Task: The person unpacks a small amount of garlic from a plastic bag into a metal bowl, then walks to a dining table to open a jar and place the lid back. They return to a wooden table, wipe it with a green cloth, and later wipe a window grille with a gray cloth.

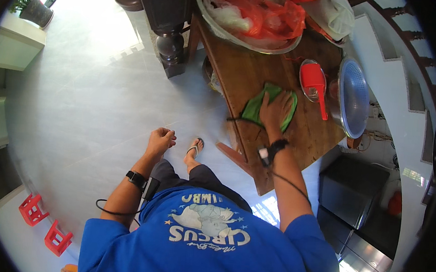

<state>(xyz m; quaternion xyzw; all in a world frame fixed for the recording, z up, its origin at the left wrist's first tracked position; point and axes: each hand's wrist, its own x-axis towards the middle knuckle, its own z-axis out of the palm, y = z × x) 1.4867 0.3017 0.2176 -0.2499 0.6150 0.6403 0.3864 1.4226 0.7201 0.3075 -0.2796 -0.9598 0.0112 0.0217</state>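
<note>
A green cloth [255,107] lies on the wooden table [241,73], near its long left edge. Pressed onto that cloth is my right hand [276,109], its palm down and its thumb apart from the fingers. My left hand [161,140] hangs over the floor, left of the table, with curled fingers and nothing visible in them. A dark cord or strap [238,119] lies at the cloth's left side. To the right of the cloth, a red plastic scoop [314,76] rests on a small metal dish [304,79].
A large metal basin [243,45] with red and clear plastic bags stands at the table's far end. A metal colander [353,96] sits at the right edge, beside the staircase [414,96]. Dark carved furniture [167,45] is beyond. Red plastic stools [58,238] stand lower left.
</note>
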